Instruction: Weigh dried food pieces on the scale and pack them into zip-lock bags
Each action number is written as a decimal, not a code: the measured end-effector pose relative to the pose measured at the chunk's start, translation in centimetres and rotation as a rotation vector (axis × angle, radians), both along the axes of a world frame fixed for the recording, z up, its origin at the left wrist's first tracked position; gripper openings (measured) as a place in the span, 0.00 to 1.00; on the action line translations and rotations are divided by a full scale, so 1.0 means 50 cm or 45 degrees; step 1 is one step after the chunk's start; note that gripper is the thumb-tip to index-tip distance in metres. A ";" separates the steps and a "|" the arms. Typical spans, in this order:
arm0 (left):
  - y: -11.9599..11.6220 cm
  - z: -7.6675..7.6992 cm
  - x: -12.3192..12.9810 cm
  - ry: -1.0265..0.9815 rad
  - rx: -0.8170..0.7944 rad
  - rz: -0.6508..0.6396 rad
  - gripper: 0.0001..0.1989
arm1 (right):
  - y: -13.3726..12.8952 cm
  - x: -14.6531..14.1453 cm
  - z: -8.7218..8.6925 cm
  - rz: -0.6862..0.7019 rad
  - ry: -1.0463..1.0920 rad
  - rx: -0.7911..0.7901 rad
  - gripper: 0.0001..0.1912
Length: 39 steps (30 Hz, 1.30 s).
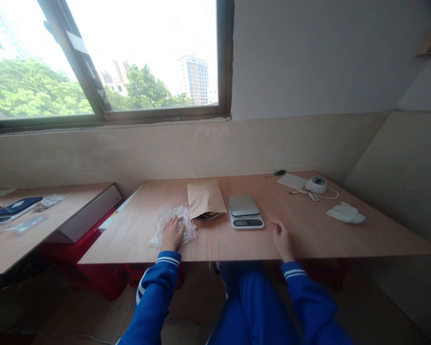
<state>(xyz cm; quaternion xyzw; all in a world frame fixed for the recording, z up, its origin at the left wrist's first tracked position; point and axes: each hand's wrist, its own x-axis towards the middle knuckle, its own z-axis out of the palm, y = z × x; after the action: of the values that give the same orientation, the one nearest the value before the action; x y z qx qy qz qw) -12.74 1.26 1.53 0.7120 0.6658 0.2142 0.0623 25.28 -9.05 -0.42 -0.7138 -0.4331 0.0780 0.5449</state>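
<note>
My left hand (pixel 173 233) lies with its fingers spread on a heap of clear plastic bags (pixel 157 234) near the table's front edge. Right of the heap is a brown paper bag (pixel 205 196), its mouth turned towards me and slightly parted; something dark shows inside, too small to name. A white kitchen scale (pixel 244 212) with a metal plate and a dark display stands beside it, with nothing on its plate. To the right of the scale, my right hand (pixel 283 239) rests on the table, fingers loosely curled in and nothing visible in them.
At the back right are a white dome camera (pixel 316 185) with its cable, a white sheet (pixel 291 181) and a green-handled tool (pixel 280 172). A crumpled white tissue (pixel 345 212) lies nearer. Red stools (pixel 89 268) stand beneath. A second table (pixel 57 225) is at left.
</note>
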 end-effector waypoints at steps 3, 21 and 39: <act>0.002 -0.002 -0.001 -0.003 0.011 0.005 0.19 | 0.019 -0.107 0.037 0.002 0.008 0.101 0.16; 0.003 -0.009 0.000 -0.039 0.063 0.022 0.17 | 0.154 -0.426 0.076 0.321 -0.712 -0.467 0.09; 0.006 -0.001 0.001 -0.016 0.023 0.027 0.18 | 0.146 -0.172 0.135 0.141 -0.066 0.149 0.18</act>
<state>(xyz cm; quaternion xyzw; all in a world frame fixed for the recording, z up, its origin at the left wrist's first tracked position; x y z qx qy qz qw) -12.67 1.54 1.46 0.7041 0.6709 0.2254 0.0576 16.69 -1.75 6.34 -0.6574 -0.4898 0.0641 0.5691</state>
